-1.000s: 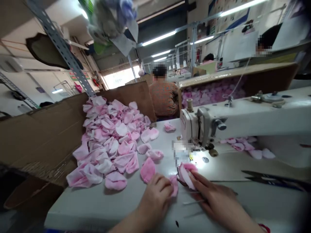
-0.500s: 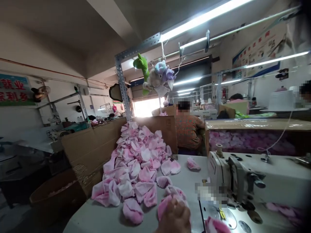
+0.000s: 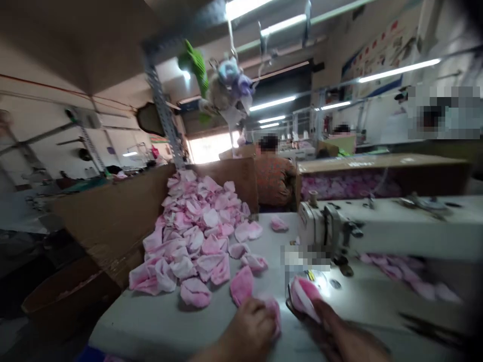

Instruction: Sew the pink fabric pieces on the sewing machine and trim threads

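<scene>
My left hand (image 3: 249, 324) is closed at the front of the white sewing table, with a pink fabric piece (image 3: 274, 314) showing at its fingers. Just beyond it lies a brighter pink piece (image 3: 242, 285). In my right hand (image 3: 341, 329) is a pink-and-white plush fabric piece (image 3: 304, 296), pinched beside the lit needle plate of the sewing machine (image 3: 392, 223). The needle area is partly covered by a blurred patch. A large heap of pink fabric pieces (image 3: 199, 226) spreads over the table to the left.
Cardboard walls (image 3: 113, 211) back the heap. Behind the machine is a cardboard box (image 3: 377, 162) holding more pink pieces. Dark scissors-like blades (image 3: 430, 324) lie at the right. Soft toys (image 3: 230, 83) hang overhead. A person (image 3: 275, 173) sits with their back to me.
The view has tilted down and swung right. My right hand has come into view with the pink-and-white piece. My left hand has drawn back, leaving a pink piece in front of it.
</scene>
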`<state>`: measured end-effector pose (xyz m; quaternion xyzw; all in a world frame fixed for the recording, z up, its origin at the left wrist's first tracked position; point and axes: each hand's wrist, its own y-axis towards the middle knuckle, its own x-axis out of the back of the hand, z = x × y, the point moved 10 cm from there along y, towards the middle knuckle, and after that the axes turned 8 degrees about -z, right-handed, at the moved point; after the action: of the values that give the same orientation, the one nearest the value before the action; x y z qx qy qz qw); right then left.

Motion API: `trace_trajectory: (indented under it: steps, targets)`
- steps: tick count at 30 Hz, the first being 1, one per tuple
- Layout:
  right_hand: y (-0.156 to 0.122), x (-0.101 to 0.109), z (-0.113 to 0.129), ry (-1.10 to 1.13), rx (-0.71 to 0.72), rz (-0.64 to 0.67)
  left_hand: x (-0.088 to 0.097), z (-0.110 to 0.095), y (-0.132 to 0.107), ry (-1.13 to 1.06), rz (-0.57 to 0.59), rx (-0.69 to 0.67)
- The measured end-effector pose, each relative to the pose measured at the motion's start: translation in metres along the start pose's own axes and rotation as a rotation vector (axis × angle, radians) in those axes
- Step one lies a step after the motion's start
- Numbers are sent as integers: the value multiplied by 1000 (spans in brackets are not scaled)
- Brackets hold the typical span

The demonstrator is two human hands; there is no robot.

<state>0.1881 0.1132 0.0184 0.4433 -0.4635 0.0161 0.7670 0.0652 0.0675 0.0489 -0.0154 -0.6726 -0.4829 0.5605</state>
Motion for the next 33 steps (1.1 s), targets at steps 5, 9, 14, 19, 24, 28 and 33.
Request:
trace_trajectory:
  steps: [5, 9, 14, 19, 24, 28, 33]
  targets:
    - [8, 13, 1, -92, -96, 240, 8, 6, 23, -207, 224, 111]
    - [17, 15, 3, -118, -84, 362, 7, 5, 27, -267, 201, 49]
    - [18, 14, 2, -157, -11, 452, 13, -9, 19, -203, 102, -99]
    - [28, 4, 10, -195, 38, 518, 39, -4, 65, -272, -33, 31]
    - [29, -12, 20, -181, -27, 595, 9, -24, 115, -98, -69, -120]
    - [27, -7, 14, -168, 2, 588, -44, -17, 105, -44, 62, -107]
    - [36, -4, -5, -37, 110, 608, -60, -1, 95, -83, 149, -97]
